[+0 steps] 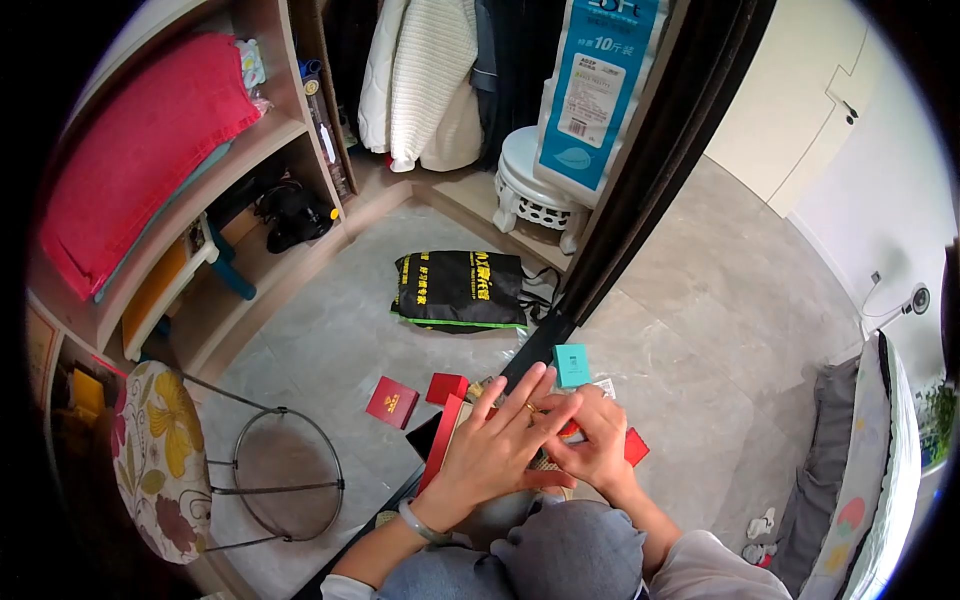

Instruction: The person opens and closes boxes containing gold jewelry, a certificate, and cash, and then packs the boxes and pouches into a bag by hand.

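Observation:
My left hand [500, 445] is stretched out palm down above my lap, fingers spread, with a pale bangle [424, 524] on its wrist. A small gold ring [532, 408] shows at one of its fingers. My right hand [590, 440] meets the left at that spot, its fingertips closed about the ring. Below the hands are a red box [440, 455] and a red item [571, 430], both partly covered. Around them lie a dark red box [391, 402], a smaller red box [447, 388], a turquoise box [572, 366] and a red piece [636, 447].
A black bag [465, 290] with yellow lettering lies ahead on the floor. On the left stand a flower-patterned stool [160, 460] and shelves [240, 170]. A dark door frame [650, 170] runs beside a white stool [530, 170]. A fabric-sided item [840, 470] stands at right.

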Tool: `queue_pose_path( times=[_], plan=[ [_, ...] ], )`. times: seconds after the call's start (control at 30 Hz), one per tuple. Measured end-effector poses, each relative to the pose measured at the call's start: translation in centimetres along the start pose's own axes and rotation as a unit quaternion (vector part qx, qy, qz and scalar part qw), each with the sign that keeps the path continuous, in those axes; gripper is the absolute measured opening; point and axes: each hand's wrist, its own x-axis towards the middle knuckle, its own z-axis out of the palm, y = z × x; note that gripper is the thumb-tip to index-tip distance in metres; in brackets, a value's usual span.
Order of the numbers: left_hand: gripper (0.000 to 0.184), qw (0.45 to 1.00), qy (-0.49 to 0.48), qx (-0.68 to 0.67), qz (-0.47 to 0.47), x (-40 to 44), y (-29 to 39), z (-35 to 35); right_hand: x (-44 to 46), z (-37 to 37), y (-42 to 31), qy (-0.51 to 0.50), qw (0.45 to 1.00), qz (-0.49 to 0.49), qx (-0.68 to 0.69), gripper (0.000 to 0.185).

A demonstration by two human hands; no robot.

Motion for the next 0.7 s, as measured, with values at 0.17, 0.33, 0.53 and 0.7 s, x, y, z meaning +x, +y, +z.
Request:
queue_pose_path(
  times=[0.17,0.33,0.53,0.7],
  plan=[
    [0.091,0.998,-0.004,0.052,0.030,-0.1,0.0,-0.4,0.1,-0.4,-0.3,-0.029,0.999,-0.013,-0.026,0.028],
    [0.090,0.995,-0.017,0.068,0.074,-0.2,-0.4,-0.6,0.1,-0.5,-0.7,-0.083,0.995,0.051,0.013,0.027],
    [0.085,0.990,-0.037,0.054,0.123,-0.5,-0.5,-0.4,-0.1,-0.3,-1.1,-0.085,0.988,0.099,0.079,0.024],
    [0.089,0.988,0.027,0.049,0.141,-0.8,-0.7,0.0,0.1,-0.8,-1.0,-0.157,0.953,0.180,0.186,0.022]
  ],
)
